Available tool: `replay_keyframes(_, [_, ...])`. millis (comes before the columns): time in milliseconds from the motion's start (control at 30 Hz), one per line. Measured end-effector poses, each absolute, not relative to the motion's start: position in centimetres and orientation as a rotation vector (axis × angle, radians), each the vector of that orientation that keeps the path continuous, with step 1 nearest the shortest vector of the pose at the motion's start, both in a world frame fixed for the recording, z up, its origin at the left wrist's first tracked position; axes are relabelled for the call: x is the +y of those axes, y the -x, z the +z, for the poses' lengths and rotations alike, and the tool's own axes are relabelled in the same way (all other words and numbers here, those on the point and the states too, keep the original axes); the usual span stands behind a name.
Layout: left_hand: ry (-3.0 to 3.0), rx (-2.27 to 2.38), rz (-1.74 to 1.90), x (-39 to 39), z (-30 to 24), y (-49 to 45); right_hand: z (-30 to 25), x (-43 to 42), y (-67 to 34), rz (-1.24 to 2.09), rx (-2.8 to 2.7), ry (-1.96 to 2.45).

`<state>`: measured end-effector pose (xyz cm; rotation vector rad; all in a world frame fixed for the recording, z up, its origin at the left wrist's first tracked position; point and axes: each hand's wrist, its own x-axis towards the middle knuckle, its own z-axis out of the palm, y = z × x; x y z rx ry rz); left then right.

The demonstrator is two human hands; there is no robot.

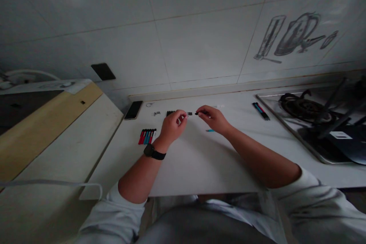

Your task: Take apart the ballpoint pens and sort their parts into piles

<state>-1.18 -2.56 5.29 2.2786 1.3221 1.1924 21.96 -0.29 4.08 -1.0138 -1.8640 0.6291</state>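
Above the white worktop [194, 164], my left hand [174, 124] pinches a small pale piece with a dark grey end [189, 113]. My right hand [214, 117] is closed on a small dark piece [197, 113], which faces the pale one across a narrow gap. Both pieces are too small to name surely. Partly behind my left hand lies a row of black pieces [169, 113]. To its left lie several red, blue and white sticks with black ends [147, 136]. A light-blue stick [210, 130] lies below my right hand.
A phone [134, 110] lies at the back left, near a ring [149, 105] and tiny dark parts [157, 113]. Black, red and blue sticks [260, 111] lie at right, beside a gas hob [305, 108] with a black antenna-bearing device [337, 137] on it.
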Motion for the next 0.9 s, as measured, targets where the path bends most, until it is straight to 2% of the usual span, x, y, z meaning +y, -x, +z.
replay_keyframes(200, [-1.959,1.121,1.251,-2.8,5.2,-1.9,1.0,-0.2,-23.0,0.817,-1.631,1.081])
replay_keyframes(400, [-1.675,1.097,1.197,-2.0,2.3,-2.4,-0.1,-0.5,-23.3,0.884,-1.630,1.083])
replay_keyframes(567, [-1.539,1.077,1.099,-1.5,0.8,-1.3,-0.3,-0.9,-23.3,0.844,-1.661,1.104])
replay_keyframes(900, [-1.533,1.196,1.108,-1.7,1.1,-1.3,0.3,-1.9,-22.9,0.733,-1.699,1.058])
